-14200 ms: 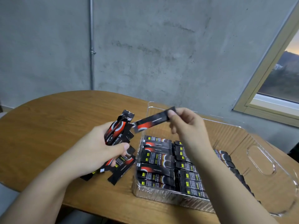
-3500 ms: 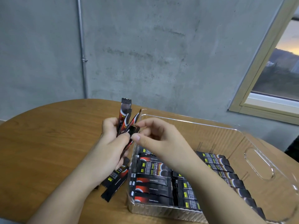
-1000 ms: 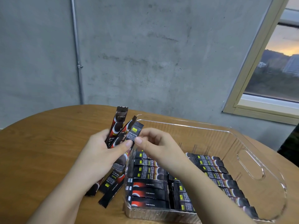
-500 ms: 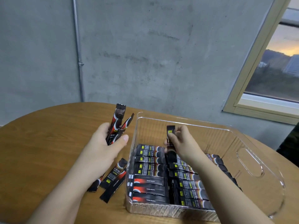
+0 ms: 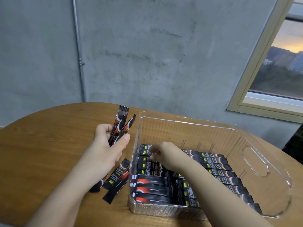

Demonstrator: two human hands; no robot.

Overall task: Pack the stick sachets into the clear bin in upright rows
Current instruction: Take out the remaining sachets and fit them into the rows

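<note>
A: Concrete wall (image 5: 147, 54) behind, a window (image 5: 278, 71) to the right, and a round wooden table (image 5: 41, 145) carrying the clear bin (image 5: 213, 126). What's different from half a second ago?

B: Then the right hand (image 5: 161, 150) held one sachet upright above the rows. Now it is down inside the bin, at the far end of the left rows (image 5: 150, 176). That sachet no longer shows as a separate piece, so I judge it is being seated among the others.

A: Is the hand pinching it or has it let go?

B: I cannot tell. The fingers are blurred and turned away from the camera.

A: And the left hand (image 5: 106, 149)?

B: Just beside the bin's left wall, fingers and thumb curled round a bundle (image 5: 121, 126) of sachets that fans upward. It has barely shifted.

A: What does that mean for the task?

B: One more stick in, several still to go. Three rows fill the near half of the bin; the far half is bare. More sachets (image 5: 114, 182) lie on the table under the left wrist, touching the bin's wall or nearly so. The bundle likely feeds the next placements.
</note>
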